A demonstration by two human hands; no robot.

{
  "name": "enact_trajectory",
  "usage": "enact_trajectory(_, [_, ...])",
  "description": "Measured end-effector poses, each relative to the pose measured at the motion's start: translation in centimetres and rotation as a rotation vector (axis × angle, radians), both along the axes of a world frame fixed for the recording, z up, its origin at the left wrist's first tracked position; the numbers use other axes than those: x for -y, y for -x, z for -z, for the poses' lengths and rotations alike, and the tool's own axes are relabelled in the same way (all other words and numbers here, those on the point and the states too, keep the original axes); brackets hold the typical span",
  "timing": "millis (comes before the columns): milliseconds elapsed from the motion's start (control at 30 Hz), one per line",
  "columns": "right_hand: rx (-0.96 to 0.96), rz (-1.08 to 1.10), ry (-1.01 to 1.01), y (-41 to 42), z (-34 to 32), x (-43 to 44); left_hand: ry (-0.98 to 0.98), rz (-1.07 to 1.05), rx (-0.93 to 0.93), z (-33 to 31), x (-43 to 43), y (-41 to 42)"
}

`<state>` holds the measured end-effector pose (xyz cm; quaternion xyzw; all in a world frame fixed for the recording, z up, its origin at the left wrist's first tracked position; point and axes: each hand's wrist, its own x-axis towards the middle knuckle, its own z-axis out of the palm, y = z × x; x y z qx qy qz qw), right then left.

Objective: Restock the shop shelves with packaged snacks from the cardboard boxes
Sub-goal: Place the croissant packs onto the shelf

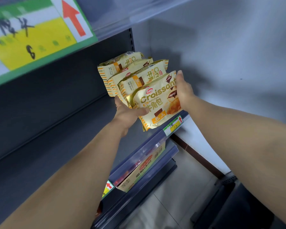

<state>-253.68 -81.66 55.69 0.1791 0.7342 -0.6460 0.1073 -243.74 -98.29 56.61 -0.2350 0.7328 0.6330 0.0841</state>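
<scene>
Operator: Obstructions near the croissant packs (134, 75)?
Inspector: Overhead, a shelf edge carrying a large price tag (31, 35); at right, the grey wall (221, 55). One cardboard box (144, 167) lies on the level below.
Operator: Clearance?
Inspector: The dark shelf (56, 121) runs open leftward; packs stand in a row at its right end, the front pack (157, 103) overhanging the edge.
Operator: Hands, markings?
Inspector: The left hand (130, 111) grips the front pack, thumb across its face; the right hand (183, 91) presses straight fingers against its right side. Print reads "Croissant".

A shop, dark metal shelves (59, 123) with price labels (172, 125) on their front edges, branded croissant packets (155, 103), stock carton (139, 172) below
</scene>
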Motion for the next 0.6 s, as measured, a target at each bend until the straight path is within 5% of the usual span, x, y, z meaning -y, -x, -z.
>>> enact_trajectory(600, [-0.060, 0.035, -0.016, -0.7, -1.0, 0.5, -0.025, -0.035, 0.032, -0.9, -0.5, -1.0])
